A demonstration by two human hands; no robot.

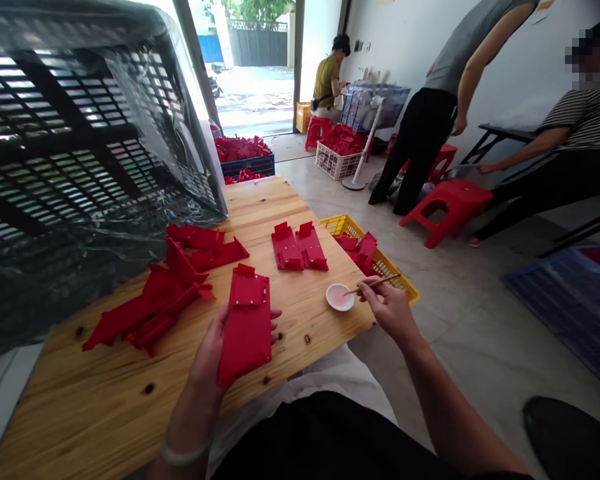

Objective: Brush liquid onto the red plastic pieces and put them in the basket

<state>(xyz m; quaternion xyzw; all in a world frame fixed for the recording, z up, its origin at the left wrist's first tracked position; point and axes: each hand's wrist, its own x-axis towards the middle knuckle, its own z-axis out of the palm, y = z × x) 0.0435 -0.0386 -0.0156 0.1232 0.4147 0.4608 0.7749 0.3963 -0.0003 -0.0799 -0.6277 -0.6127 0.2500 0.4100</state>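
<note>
My left hand (211,350) holds a long red plastic part (247,330) from below, its fingertips showing past the right edge. A smaller red panel with pale dots lies on that part's upper half. My right hand (390,310) pinches a thin brush-like stick (379,283), whose tip dips into a small white dish (340,307) of pinkish liquid. Two red pieces (301,253) with upright tabs rest side by side on the wooden table (305,373), beyond the dish. A loose pile of red parts (167,287) lies to the left of the held part.
A plastic-wrapped dark crate (95,153) stands along the table's left side. Beyond the right edge sits a yellow basket (405,283) of red parts. Farther off are red stools (447,203), filled crates, a white fan (367,150) and several people.
</note>
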